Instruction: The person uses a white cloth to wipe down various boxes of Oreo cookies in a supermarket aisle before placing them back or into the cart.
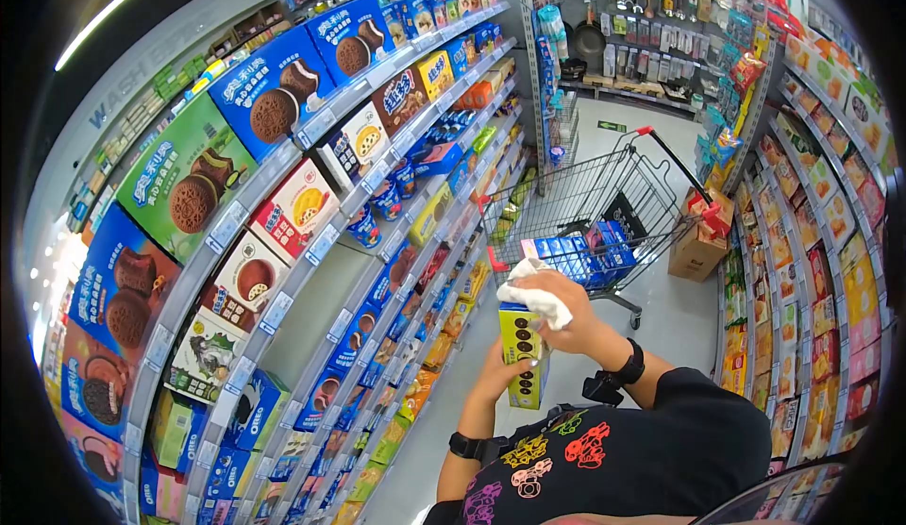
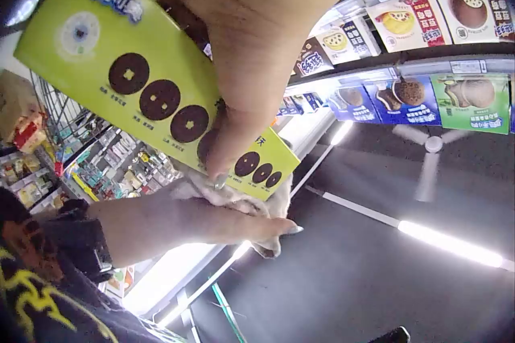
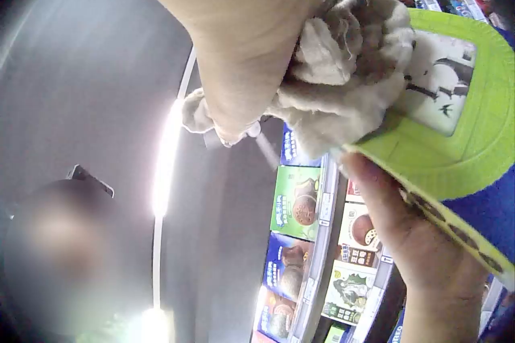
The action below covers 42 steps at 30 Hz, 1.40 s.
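Observation:
A yellow-green cookie box (image 1: 519, 360) with round dark cookies printed along its side is held up in front of the chest. My left hand (image 1: 493, 372) grips it, the thumb lying across the printed side in the left wrist view. In my right hand (image 1: 574, 322) is a crumpled white cloth (image 1: 534, 289), bunched at the far end of the box. The right wrist view shows the cloth (image 3: 354, 78) against the box's wide green face (image 3: 483, 142), which carries a picture panel. Much of the right hand's grip is hidden by the cloth.
A wire shopping cart (image 1: 604, 204) with blue packages (image 1: 590, 251) inside stands ahead in the aisle. Shelves of boxed cookies (image 1: 274, 100) line the left, and packaged snacks (image 1: 802, 233) the right. A cardboard carton (image 1: 700, 242) sits on the floor beside the cart.

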Motion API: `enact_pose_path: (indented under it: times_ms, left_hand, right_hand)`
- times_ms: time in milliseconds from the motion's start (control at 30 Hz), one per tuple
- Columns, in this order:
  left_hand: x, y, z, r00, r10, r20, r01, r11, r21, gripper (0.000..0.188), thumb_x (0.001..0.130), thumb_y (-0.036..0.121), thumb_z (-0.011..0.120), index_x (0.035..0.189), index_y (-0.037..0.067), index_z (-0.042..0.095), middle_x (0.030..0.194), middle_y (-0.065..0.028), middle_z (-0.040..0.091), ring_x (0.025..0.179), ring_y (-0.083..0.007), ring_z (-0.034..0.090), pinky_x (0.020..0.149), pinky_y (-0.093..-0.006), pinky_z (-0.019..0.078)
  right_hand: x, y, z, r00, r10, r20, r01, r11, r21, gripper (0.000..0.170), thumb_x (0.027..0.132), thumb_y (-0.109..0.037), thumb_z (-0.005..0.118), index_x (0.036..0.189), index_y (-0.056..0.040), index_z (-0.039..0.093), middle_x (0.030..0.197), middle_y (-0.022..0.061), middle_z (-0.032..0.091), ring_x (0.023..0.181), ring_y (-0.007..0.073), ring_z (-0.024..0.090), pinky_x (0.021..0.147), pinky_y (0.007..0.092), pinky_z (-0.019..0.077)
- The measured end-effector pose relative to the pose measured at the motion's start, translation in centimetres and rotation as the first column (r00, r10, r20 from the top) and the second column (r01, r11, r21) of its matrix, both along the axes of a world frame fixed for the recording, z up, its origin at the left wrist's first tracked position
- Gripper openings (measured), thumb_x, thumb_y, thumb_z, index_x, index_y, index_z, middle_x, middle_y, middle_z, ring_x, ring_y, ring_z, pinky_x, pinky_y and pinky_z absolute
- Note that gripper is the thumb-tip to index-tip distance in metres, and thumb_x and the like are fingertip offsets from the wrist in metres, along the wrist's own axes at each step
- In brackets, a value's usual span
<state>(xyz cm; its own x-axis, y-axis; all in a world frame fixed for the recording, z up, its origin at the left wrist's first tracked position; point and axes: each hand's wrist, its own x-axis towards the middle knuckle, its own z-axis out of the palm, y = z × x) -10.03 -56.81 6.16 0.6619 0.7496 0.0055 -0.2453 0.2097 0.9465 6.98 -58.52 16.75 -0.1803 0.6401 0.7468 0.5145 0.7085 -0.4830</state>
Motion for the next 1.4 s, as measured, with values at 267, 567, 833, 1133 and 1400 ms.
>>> enact_pose_path:
  times_ms: [267, 567, 833, 1133, 1400]
  left_hand:
    - [-0.3, 0.4, -0.2, 1.0, -0.004, 0.015, 0.002, 0.997, 0.083, 0.073, 0.059, 0.01, 0.072, 0.122, 0.002, 0.036, 0.107, -0.0054, 0.051, 0.097, -0.0152, 0.05, 0.082, -0.029, 0.042]
    - [-0.7, 0.4, 1.7, 0.997, -0.068, -0.019, 0.07, 0.985, 0.156, 0.087, 0.058, 0.013, 0.075, 0.13, 0.001, 0.028, 0.113, -0.0069, 0.048, 0.101, -0.0156, 0.049, 0.086, -0.0293, 0.0403]
    - [-1.0, 0.3, 2.2, 0.999, 0.041, 0.024, -0.045, 0.983, 0.179, 0.07, 0.058, 0.015, 0.076, 0.117, 0.0, 0.04, 0.101, -0.0059, 0.054, 0.09, -0.0148, 0.054, 0.078, -0.0282, 0.0443]
    - [-1.4, -0.1, 1.9, 0.976, 0.168, 0.138, -0.178, 0.982, 0.067, 0.059, 0.059, 0.014, 0.074, 0.109, 0.0, 0.046, 0.097, -0.0068, 0.056, 0.087, -0.0154, 0.055, 0.075, -0.028, 0.0447]
    - [-1.3, 0.1, 1.3, 0.998, 0.039, 0.054, -0.043, 0.996, 0.076, 0.058, 0.061, 0.012, 0.072, 0.111, 0.002, 0.045, 0.098, -0.0061, 0.056, 0.089, -0.0153, 0.055, 0.078, -0.029, 0.0436]
  right_hand:
    - [-1.2, -1.1, 0.1, 0.998, 0.057, -0.037, -0.05, 0.981, 0.187, 0.026, 0.075, -0.02, 0.052, 0.093, -0.0035, 0.058, 0.096, 0.0125, 0.059, 0.086, 0.0292, 0.058, 0.079, 0.0416, 0.0449]
    - [-1.3, 0.0, -2.9, 0.829, -0.02, -0.559, 0.058, 0.997, 0.051, 0.032, 0.087, -0.022, 0.041, 0.105, 0.0026, 0.05, 0.107, 0.0139, 0.051, 0.097, 0.0224, 0.051, 0.084, 0.0331, 0.0383]
    - [-2.4, -0.1, -5.5, 0.268, -0.157, -0.951, -0.497, 0.823, -0.276, 0.034, 0.089, -0.024, 0.04, 0.113, -0.0007, 0.045, 0.104, 0.0059, 0.053, 0.094, 0.0118, 0.05, 0.08, 0.0255, 0.0408]
    - [-2.6, 0.7, -7.7, 0.465, -0.256, -0.847, -0.41, 0.786, -0.463, 0.038, 0.089, -0.027, 0.039, 0.118, -0.0027, 0.041, 0.112, 0.006, 0.05, 0.099, 0.0147, 0.05, 0.085, 0.0282, 0.0404]
    - [-1.0, 1.1, -6.1, 0.197, -0.125, -0.972, -0.473, 0.857, -0.206, 0.033, 0.088, -0.023, 0.042, 0.112, -0.0016, 0.045, 0.101, 0.0063, 0.055, 0.091, 0.013, 0.053, 0.078, 0.0272, 0.0442]
